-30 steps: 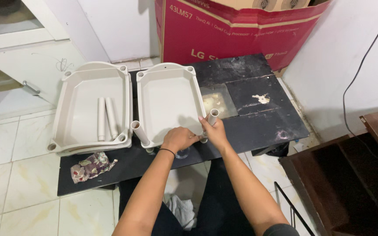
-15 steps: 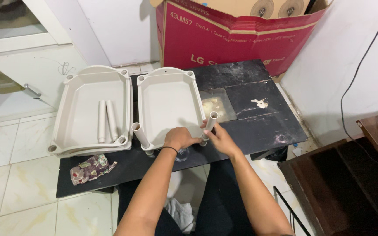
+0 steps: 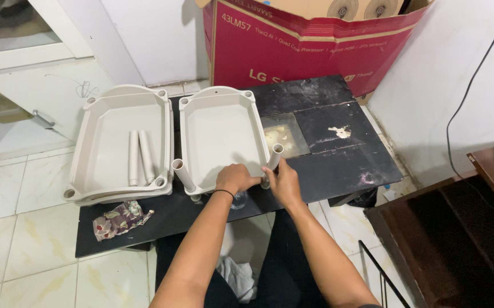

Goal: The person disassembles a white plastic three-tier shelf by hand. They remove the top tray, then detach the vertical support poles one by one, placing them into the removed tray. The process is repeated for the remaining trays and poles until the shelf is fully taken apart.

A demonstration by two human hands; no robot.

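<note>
While both hands clamp right tray point(image 3: 218, 131) rim and tube point(image 3: 273, 158) | left tray point(image 3: 110, 142): two loose tubes point(image 3: 138, 157)

The right hand point(image 3: 284, 183) is sitting lower on the upright tube point(image 3: 273, 157) than a second ago, now gripping near its base at the tray's point(image 3: 219, 131) near right corner, where before it was curled around the tube higher up; more of the tube's open top is showing above the fingers than half a second ago; the left hand point(image 3: 235, 178) is pressing closer in beside that grip, its fingers now reaching along the tray's near rim toward the tube's foot; the two hands are now almost touching, nearer together than a second ago.
</note>
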